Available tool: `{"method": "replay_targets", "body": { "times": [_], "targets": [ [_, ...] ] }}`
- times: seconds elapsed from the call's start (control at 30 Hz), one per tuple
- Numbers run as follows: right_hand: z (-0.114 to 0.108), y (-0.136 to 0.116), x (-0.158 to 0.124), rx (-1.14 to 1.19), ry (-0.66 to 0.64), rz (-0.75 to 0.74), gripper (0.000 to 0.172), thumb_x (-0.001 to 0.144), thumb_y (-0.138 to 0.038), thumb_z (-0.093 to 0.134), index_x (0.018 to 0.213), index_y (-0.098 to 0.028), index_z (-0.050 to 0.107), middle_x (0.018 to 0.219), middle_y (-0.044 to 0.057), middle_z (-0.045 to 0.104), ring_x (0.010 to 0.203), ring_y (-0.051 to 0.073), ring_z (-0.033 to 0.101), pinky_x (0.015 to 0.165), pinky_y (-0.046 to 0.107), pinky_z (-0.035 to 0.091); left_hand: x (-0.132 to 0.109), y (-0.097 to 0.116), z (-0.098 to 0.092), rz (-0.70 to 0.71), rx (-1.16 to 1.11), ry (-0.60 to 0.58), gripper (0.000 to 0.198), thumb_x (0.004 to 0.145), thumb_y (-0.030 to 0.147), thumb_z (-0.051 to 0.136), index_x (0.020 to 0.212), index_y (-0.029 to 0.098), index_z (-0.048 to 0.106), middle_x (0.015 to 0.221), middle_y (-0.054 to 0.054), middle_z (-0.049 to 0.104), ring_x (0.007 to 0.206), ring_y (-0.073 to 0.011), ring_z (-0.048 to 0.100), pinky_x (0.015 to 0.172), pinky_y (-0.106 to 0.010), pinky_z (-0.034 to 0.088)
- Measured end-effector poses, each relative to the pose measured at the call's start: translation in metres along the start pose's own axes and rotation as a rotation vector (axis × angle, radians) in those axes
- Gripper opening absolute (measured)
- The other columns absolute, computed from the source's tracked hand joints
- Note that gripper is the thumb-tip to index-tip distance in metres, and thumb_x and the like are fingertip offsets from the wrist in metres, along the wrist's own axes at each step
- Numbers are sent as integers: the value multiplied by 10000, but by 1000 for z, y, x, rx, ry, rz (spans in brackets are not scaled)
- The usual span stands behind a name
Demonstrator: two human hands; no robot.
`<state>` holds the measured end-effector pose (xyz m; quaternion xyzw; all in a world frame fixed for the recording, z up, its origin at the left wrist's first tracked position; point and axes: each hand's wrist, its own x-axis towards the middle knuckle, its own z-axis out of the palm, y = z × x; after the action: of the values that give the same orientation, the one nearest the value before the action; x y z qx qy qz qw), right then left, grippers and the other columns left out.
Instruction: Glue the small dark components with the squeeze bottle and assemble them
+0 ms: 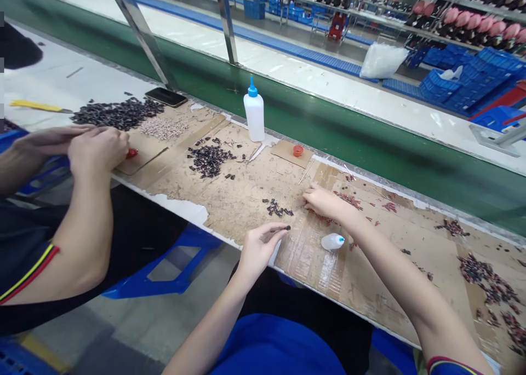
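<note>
My left hand (259, 248) is at the table's near edge, pinching a small black piece (287, 228) between thumb and fingertips. Just beyond it lies a small cluster of black pieces (278, 207). My right hand (321, 201) is low over the cardboard, fingers bent down and pressed together; whatever is between the fingertips is hidden. Small red pieces (348, 200) are scattered beside and under its wrist. A small white bottle with a blue tip (332, 241) lies on its side below my right forearm.
A tall white bottle (255, 112) stands at the back, left of a red cap (298, 150) on a cardboard scrap. Black pieces (210, 160) are heaped left; mixed dark and red ones (487, 279) lie right. At left, a co-worker's hands (98, 148) hold something red.
</note>
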<state>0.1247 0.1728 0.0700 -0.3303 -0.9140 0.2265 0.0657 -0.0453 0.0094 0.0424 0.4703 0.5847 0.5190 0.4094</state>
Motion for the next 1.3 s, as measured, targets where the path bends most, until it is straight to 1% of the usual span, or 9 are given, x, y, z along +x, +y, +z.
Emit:
{"method": "replay_targets", "body": {
  "times": [0.1,0.23,0.37,0.47,0.57,0.77,1.0,1.17,1.3],
  "targets": [
    [-17,-8,-22,19,143,57,80,754,-142,693,711,-209,700,681,59,694,781,221,586,681,316,466,-3,7,5,-9,-22,9,140,761,299,698,810,183,761,842,-57,782,822,-222,737,822,-335,594],
    [-34,-53,-75,180,649,168,150,823,-308,660,949,-279,736,808,24,726,810,218,597,750,394,510,-11,24,15,4,-52,-11,153,755,311,721,822,182,770,814,-54,782,776,-213,740,786,-314,601],
    [-16,-112,-123,423,887,376,110,802,-323,701,869,-264,766,838,36,719,751,187,637,673,346,540,-21,42,26,97,-51,-67,125,786,290,704,848,212,779,838,-42,783,779,-204,735,765,-304,602],
    [10,-139,-137,598,1018,492,122,819,-310,679,864,-240,767,884,63,745,950,229,667,800,381,563,-29,54,34,175,-3,-117,107,814,293,684,844,246,775,853,-26,782,775,-195,729,751,-316,604],
    [28,-149,-140,774,1064,554,146,816,-336,678,868,-226,758,939,75,763,1007,250,679,864,428,566,-36,62,42,244,15,-174,109,837,280,666,856,247,769,853,-27,779,772,-189,723,756,-314,599],
    [39,-153,-146,937,1113,622,191,799,-368,697,862,-193,742,876,81,773,807,226,736,773,384,610,-44,66,49,328,-14,-233,118,853,213,649,889,232,760,880,-38,774,802,-182,716,774,-293,588],
    [54,-152,-149,914,1261,603,122,770,-294,725,838,-201,762,896,81,774,828,231,739,792,393,608,-45,69,54,187,-107,-292,101,832,216,668,848,210,767,867,-45,769,824,-186,715,780,-277,588],
    [57,-146,-154,923,1254,604,116,744,-284,742,834,-222,780,871,68,773,804,230,731,769,398,606,-47,68,58,75,-141,-336,120,818,230,661,865,180,760,890,-57,766,837,-188,715,811,-282,588],
    [55,-141,-160,925,1206,569,100,757,-252,731,842,-236,781,869,57,764,807,208,718,739,351,601,-48,67,59,82,-125,-348,120,799,185,646,861,165,747,861,-53,760,808,-172,705,786,-254,580]
  ]
}}
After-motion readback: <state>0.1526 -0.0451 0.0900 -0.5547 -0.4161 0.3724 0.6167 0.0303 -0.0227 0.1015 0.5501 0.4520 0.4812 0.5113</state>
